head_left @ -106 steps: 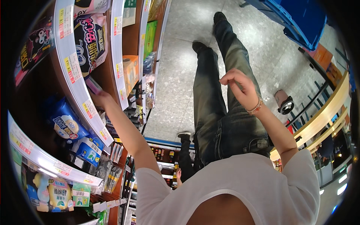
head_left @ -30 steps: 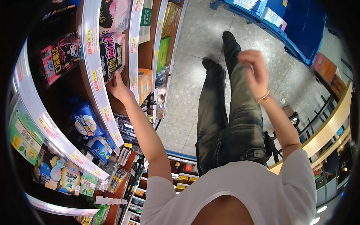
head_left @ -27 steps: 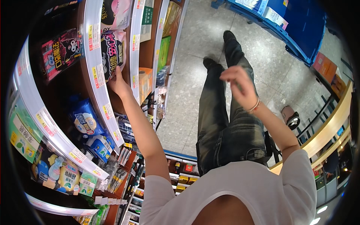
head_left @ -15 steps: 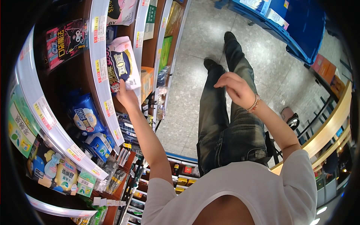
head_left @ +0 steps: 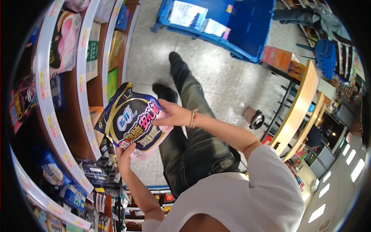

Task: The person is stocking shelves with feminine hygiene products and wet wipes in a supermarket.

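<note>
Both hands hold a soft plastic pack of sanitary pants (head_left: 135, 106), dark blue and black with gold lines and pink lettering and a pale pink side. It hangs tilted in front of my legs, just off the shelf fronts. My left hand (head_left: 124, 157) grips its lower edge, thumb on the printed face. At the right edge my right hand (head_left: 172, 114) pinches it, thumb in front and the other fingers partly hidden. A beaded bracelet (head_left: 194, 118) circles my right wrist.
Curved shelves (head_left: 58, 127) with price tags and soft packs stand on my left. Ahead is a large blue bin (head_left: 216, 40) with boxes in it. To the right are a wooden rail (head_left: 299, 104) and a lidded cup (head_left: 253, 117) on the floor. Another person's legs (head_left: 295, 14) show at upper right.
My left hand has drawn the pack away from the shelf, and its dark printed face now shows. My right hand, empty before, has come to its right edge. The view has swung right.
</note>
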A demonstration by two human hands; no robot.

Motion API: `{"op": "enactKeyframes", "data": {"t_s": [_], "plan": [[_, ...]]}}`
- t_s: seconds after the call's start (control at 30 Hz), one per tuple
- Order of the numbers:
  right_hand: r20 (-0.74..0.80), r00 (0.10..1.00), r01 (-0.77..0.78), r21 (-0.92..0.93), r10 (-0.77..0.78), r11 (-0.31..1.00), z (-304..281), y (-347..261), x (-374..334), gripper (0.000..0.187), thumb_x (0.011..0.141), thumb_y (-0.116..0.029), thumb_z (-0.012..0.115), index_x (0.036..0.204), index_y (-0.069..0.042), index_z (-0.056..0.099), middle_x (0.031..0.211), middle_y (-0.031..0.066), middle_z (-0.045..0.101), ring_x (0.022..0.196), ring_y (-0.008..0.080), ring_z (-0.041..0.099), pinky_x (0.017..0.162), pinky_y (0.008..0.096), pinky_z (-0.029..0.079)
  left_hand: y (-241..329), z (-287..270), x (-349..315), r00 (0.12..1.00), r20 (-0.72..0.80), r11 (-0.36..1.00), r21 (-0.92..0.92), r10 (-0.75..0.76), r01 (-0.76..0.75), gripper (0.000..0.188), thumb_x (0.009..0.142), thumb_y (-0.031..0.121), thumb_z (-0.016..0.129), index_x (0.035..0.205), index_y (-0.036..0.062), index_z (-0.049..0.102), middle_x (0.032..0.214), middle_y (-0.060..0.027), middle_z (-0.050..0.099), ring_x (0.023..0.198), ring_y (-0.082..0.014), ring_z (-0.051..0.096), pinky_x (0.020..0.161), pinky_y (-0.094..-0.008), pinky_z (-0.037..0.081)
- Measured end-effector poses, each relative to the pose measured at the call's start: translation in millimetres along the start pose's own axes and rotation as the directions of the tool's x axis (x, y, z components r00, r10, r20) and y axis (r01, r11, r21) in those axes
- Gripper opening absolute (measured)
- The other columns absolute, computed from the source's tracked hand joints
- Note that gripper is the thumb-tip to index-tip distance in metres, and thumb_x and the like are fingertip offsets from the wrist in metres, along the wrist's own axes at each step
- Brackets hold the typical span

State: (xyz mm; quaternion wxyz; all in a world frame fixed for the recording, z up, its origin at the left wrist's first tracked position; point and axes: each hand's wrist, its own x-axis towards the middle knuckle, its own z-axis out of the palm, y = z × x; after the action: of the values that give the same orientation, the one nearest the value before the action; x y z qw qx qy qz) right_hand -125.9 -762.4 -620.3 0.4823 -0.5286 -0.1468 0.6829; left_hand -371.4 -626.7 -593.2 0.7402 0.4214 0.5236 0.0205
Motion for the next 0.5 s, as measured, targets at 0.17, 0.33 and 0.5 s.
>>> {"op": "enactKeyframes", "data": {"t_s": [0.17, 0.33, 0.5], "plan": [[0.077, 0.997, -0.017, 0.219, 0.001, 0.976, -40, -16, -19, 0.068, 0.071, -0.010, 0.074, 0.125, -0.002, 0.034, 0.113, 0.0050, 0.053, 0.102, 0.0105, 0.050, 0.090, 0.0274, 0.042, 23, 39, 18, 0.981, 0.174, 0.996, -0.017, -0.087, 0.091, 0.055, 0.069, -0.002, 0.067, 0.120, -0.0005, 0.045, 0.111, -0.0085, 0.056, 0.099, -0.0158, 0.054, 0.086, -0.0281, 0.041], [0.000, 0.999, -0.033, 0.207, 0.034, 0.978, -100, -40, -45, 0.067, 0.070, -0.011, 0.074, 0.125, -0.003, 0.036, 0.113, 0.0056, 0.054, 0.102, 0.0123, 0.051, 0.088, 0.0267, 0.044, 5, 74, 28, 0.960, 0.271, 0.977, -0.212, 0.069, -0.010, 0.068, 0.070, 0.021, 0.075, 0.123, -0.0005, 0.039, 0.114, -0.0097, 0.053, 0.103, -0.0196, 0.053, 0.090, -0.0309, 0.040], [-0.619, 0.767, 0.535, 0.466, -0.173, 0.704, -191, -53, -71, 0.051, 0.083, -0.025, 0.057, 0.125, -0.004, 0.037, 0.111, 0.0112, 0.056, 0.094, 0.0232, 0.058, 0.072, 0.0364, 0.052, 48, 177, 59, 0.896, 0.443, 0.991, -0.104, -0.029, 0.084, 0.033, 0.089, 0.027, 0.045, 0.110, 0.0019, 0.048, 0.122, -0.0113, 0.048, 0.109, -0.0201, 0.048, 0.090, -0.0313, 0.038]]}}
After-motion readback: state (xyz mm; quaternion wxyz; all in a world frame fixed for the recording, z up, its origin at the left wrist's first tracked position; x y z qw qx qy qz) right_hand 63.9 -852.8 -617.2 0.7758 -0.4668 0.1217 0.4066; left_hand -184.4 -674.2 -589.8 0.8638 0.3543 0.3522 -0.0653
